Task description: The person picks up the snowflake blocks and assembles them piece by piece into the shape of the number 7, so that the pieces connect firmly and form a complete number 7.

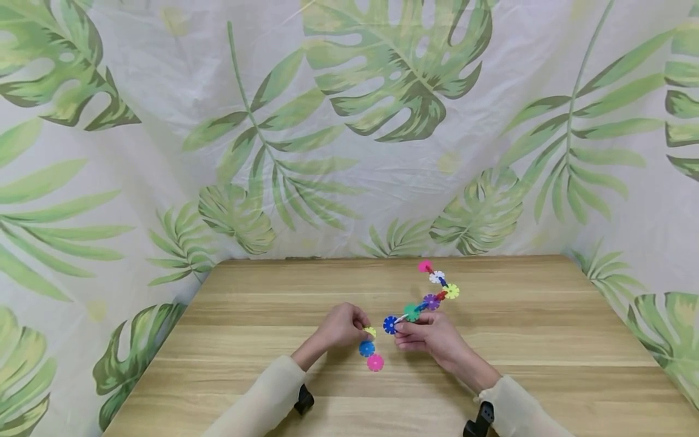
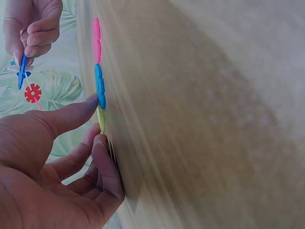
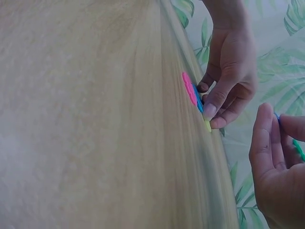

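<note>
My left hand [image 1: 343, 323] pinches a yellow notched plastic disc [image 1: 371, 332] between thumb and fingers, low over the table. Beside it, nearer me, lie a light blue disc [image 1: 367, 348] and a pink disc [image 1: 375, 363]; the left wrist view shows all three edge-on in a row. My right hand [image 1: 434, 337] grips a chain of interlocked snowflake discs near its dark blue end disc [image 1: 390, 325]. From there the chain runs through a green disc [image 1: 411, 312], a purple disc [image 1: 431, 301] and others, some turned edge-on. Fingers partly cover the yellow disc.
Both hands work over a wood-grain table [image 1: 246, 303]. Behind it hangs a pale cloth [image 1: 393, 176] printed with green leaves. A black strap device [image 1: 479, 419] sits at the right wrist, another [image 1: 303, 400] at the left.
</note>
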Tool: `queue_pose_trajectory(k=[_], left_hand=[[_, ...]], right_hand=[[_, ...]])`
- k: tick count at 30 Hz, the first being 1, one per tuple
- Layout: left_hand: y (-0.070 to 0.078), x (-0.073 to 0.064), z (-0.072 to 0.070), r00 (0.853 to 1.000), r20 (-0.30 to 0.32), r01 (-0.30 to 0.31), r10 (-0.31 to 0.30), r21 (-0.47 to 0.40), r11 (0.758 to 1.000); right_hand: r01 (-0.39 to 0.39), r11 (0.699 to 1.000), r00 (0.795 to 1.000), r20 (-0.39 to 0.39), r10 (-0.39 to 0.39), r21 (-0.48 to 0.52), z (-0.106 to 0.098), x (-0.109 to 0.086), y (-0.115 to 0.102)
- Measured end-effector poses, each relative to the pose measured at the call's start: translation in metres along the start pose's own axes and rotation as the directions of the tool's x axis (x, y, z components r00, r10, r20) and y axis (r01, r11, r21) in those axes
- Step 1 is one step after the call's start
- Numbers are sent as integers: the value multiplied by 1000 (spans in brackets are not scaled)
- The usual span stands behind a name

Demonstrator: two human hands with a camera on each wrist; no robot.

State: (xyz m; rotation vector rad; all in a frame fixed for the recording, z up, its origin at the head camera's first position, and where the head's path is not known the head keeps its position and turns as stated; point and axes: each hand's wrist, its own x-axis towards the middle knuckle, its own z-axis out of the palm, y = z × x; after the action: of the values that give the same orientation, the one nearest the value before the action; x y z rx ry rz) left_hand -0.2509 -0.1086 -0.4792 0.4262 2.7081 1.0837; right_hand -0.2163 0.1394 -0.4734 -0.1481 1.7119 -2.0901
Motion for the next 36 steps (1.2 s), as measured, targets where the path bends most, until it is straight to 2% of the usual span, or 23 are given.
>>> queue_pose_trajectory(k=[13,17,20,23,27,36], left_hand=[[-1,-1,0,1000,-10,10,-10,-22,1000],[-3,0,0,1000,-28,4,-6,-66,998],[-3,-1,-1,999,-33,13,-18,-136,991],[-2,-4,-2,999,-28,32,-40,-240,970],[2,-8,-4,997,-7,69,-77,-358,931],[15,-24,-6,996,-2,76,-90,-503,861]], right_hand=[[-5,1000,1000,14,5,-2,1,0,3],[-10,1000,1000,10,10,-13,-1,0,3],[-11,1000,1000,9,11,-13,0,0,2],[-13,1000,1000,15,13,-5,0,0,2],[-12,1000,1000,15,12,-2,1,0,2],[-2,1000,1000,10,2,5,-1,1,2]])
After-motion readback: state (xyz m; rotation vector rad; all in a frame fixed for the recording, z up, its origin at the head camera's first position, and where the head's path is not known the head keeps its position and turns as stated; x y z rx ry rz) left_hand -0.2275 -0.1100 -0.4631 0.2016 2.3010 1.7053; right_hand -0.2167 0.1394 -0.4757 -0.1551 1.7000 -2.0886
